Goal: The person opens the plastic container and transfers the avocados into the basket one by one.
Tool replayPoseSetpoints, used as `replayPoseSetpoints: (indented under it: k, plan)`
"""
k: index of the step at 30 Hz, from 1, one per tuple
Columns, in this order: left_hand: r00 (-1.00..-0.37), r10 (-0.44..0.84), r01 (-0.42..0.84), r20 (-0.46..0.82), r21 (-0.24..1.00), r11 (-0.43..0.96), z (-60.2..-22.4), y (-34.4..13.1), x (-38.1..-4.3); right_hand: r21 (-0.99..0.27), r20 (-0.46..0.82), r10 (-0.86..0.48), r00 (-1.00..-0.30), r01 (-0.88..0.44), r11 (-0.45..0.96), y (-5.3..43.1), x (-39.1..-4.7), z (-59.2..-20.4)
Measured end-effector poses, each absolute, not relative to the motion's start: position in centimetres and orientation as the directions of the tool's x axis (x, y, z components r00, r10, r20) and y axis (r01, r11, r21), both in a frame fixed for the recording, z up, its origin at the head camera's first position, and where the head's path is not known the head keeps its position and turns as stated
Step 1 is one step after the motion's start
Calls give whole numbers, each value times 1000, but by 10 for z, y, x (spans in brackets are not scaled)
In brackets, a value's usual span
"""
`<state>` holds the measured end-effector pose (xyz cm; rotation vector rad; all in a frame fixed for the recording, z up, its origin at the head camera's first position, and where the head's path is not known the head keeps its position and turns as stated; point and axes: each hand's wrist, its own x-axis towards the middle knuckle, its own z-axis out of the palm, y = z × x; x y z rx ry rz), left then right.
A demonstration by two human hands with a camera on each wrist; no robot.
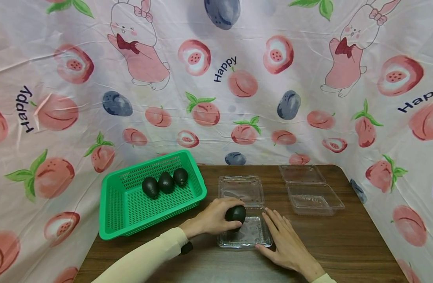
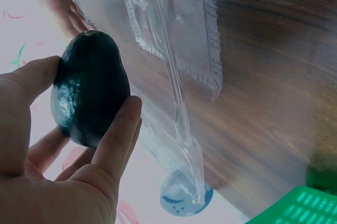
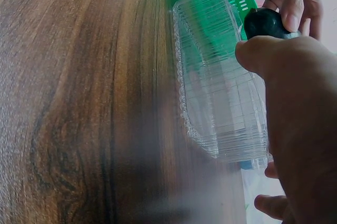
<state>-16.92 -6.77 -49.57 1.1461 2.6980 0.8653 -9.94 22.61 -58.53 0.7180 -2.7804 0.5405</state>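
Note:
My left hand (image 1: 216, 217) grips a dark avocado (image 2: 90, 89) between thumb and fingers, over the left part of a clear plastic clamshell box (image 1: 253, 232). The box stands with its lid (image 1: 241, 189) folded back, away from me. Along the box's right side lies my right hand (image 1: 285, 241), its fingers extended and touching the rim, with the thumb near the front corner. In the right wrist view the clear side wall (image 3: 221, 103) of the box shows beside the right hand, and the avocado overlaps its upper end.
A green slotted basket (image 1: 111, 214) at the left holds several avocados, three of them visible (image 1: 166, 182) in a row. Another clear clamshell box (image 1: 313, 201) stands with its lid raised at the back right of the brown wooden table (image 1: 343, 243). Fruit-printed cloth (image 1: 251, 102) hangs behind.

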Motion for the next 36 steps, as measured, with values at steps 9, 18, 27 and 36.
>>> replayPoseSetpoints:
  k: [9,18,27,36]
  plan:
    - [-734,660,626,158,532,570,-491,-76,-170,-288,322,-422,-847,-512,809,227,-100,-585]
    - [-741,639,630,207,546,552,-486,-85,-170,-284,333,-427,-841,-521,804,228,-101,-584]
    - [-757,615,617,223,554,559,-476,-96,-174,-295,317,-421,-850,-510,808,228,-101,-584]
    - [-769,582,618,265,544,568,-470,-106,-177,-291,331,-423,-844,-518,805,228,-101,-585]
